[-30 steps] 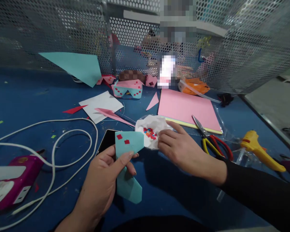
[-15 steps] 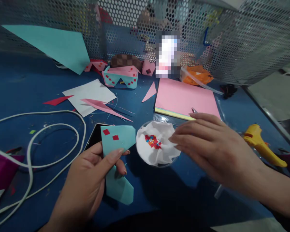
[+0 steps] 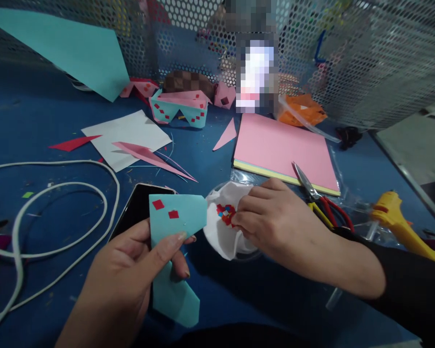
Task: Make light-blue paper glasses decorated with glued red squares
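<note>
Teal paper cutout (image 3: 177, 215), lower frame left of centre, jutting above and below thumb of left hand (image 3: 130, 270), pinched firmly, right hand (image 3: 275, 215) palm down over white-lined bowl (image 3: 219, 244) mid-frame, fingertips at paper bits (image 3: 224, 213), can't tell if gripping any

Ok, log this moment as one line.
left hand: holds turquoise paper with two red diamonds | right hand: fingertips at paper bits in lined bowl | glue gun: right side
</note>
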### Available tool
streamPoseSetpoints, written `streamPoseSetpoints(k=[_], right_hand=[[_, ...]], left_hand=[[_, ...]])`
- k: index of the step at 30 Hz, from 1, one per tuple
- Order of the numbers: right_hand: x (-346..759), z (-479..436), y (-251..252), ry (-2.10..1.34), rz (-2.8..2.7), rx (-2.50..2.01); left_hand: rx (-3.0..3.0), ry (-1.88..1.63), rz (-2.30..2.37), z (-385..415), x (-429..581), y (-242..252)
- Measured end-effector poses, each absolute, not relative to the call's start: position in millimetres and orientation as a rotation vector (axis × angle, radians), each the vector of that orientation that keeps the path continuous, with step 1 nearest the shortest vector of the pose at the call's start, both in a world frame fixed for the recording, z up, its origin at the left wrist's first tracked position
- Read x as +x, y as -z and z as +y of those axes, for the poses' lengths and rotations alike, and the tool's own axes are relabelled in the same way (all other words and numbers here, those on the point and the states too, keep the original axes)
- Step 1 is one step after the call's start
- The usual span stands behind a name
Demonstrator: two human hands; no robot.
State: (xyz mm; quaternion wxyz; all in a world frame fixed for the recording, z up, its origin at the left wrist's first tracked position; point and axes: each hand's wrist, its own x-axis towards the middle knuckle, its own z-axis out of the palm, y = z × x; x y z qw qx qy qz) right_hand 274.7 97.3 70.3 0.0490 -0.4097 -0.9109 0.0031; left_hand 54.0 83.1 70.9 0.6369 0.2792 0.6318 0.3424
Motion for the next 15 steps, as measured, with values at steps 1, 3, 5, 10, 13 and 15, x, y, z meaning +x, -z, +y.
streamPoseSetpoints(k=[1,3,5,10,13,15], right_hand=[[272.6,97.4,-68.8,-0.006,-2.783,-1.237],[269.0,98.1,-65.8,0.025,-2.803,-1.222],[266.6,99.3,-63.4,0.054,-2.817,-1.22],[264.9,101.3,-61.1,0.051,-2.827,-1.204],[264.5,101.8,-60.6,0.053,-2.837,-1.213],[263.8,102.6,-60.2,0.058,-2.849,-1.22]], left_hand=[[0.628,-0.778,1.434,83.1,53.4,-70.0],[0.604,-0.759,1.402,83.6,51.1,-66.9],[0.597,-0.747,1.37,83.9,48.5,-64.0],[0.633,-0.719,1.381,83.0,45.3,-62.1],[0.678,-0.704,1.334,83.1,45.2,-61.0],[0.7,-0.71,1.321,83.6,45.4,-60.2]])
